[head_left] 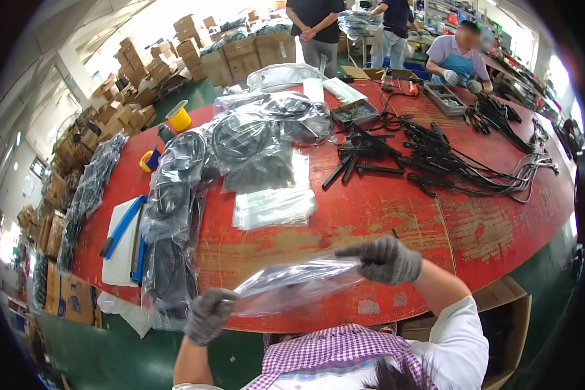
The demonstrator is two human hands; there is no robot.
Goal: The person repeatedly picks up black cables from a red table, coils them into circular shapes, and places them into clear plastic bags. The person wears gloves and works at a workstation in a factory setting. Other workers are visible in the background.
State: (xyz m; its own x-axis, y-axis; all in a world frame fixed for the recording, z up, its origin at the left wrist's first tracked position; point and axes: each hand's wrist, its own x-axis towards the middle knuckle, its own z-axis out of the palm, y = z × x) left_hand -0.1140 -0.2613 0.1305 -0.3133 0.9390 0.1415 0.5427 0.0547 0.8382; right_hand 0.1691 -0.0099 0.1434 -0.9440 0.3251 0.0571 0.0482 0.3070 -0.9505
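A clear plastic bag [299,285] is stretched between my two grey-gloved hands, over the near edge of the red table. My left hand [209,316] pinches its left end. At the other end, higher up, my right hand [390,261] grips the bag with its fingers pointing left. Something dark shows through the plastic, but glare hides whether it lies inside. Beyond the bag lies a stack of flat clear bags [274,209]. To the left are filled bags of coiled black cable [170,201], overlapping one another.
Black plastic parts [367,153] and bundled black cables [461,166] lie on the table's right side. Blue-edged white bag sealer [125,240] and yellow tape roll [179,116] are left. A co-worker [460,55] sits at the far right; an open carton [510,325] stands below.
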